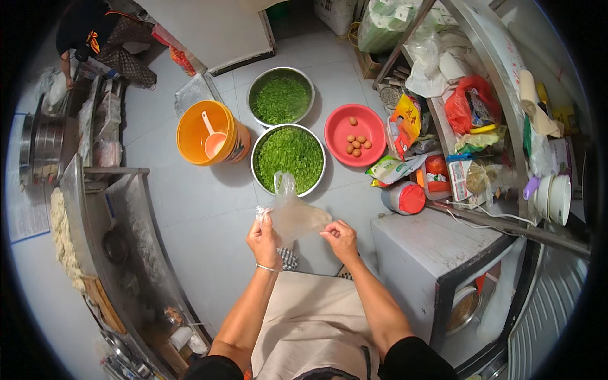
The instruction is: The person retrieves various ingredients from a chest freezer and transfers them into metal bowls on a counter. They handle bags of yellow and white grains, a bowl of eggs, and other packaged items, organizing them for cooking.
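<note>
Between my hands is a thin, clear plastic bag (299, 216), stretched out in front of my apron. My left hand (264, 240) pinches its bunched left side, where something white and crumpled shows at the fingertips. At the bag's right corner, the fingers of my right hand (340, 238) grip the film. The bag's loose top overlaps the near rim of a steel bowl of chopped greens (289, 156) on the floor. Behind that stands a second steel bowl with darker chopped greens (281, 97). A pink basin (335, 147) to the right holds several brown eggs (356, 144).
An orange bucket (187, 142) with a pink ladle (213, 142) stands left of the bowls. Crowded metal shelving (441, 128) and a grey cabinet (413, 247) with its front open line the right. Dough (64, 237) lies on the left counter. Another person (109, 42) bends at the far left.
</note>
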`<state>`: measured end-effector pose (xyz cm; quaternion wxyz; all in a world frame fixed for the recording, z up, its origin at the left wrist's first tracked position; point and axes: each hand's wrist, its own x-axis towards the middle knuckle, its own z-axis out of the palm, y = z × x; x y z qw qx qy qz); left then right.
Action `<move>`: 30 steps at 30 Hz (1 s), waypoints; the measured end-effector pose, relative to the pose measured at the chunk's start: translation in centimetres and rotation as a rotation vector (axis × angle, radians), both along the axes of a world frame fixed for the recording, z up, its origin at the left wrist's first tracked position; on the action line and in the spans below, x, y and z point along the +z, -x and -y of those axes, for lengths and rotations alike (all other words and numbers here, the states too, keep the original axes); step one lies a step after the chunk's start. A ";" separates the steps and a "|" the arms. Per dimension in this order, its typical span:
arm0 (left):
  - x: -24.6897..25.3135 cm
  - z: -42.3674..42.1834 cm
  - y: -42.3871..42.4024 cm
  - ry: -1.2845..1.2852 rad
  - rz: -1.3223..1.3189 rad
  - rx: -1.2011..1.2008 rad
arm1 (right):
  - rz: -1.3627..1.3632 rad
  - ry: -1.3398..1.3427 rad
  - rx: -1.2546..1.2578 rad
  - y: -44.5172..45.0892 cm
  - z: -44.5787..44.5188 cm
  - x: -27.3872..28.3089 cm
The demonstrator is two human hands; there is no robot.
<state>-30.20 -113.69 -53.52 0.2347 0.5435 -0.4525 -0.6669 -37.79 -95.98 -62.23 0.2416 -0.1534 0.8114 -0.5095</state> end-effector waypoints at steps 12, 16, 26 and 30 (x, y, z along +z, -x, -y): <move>-11.1 9.6 3.5 0.013 0.115 -0.241 | 0.068 -0.157 0.182 3.3 9.3 -3.7; -12.6 11.0 4.9 0.004 0.244 -0.289 | 0.266 -0.176 0.132 3.0 12.8 -4.3; -15.3 13.8 7.7 0.190 0.353 -0.453 | 0.216 -0.040 0.052 4.3 20.1 -5.1; -14.8 14.1 8.7 0.258 0.370 -0.486 | 0.252 -0.033 0.108 6.6 21.3 -4.5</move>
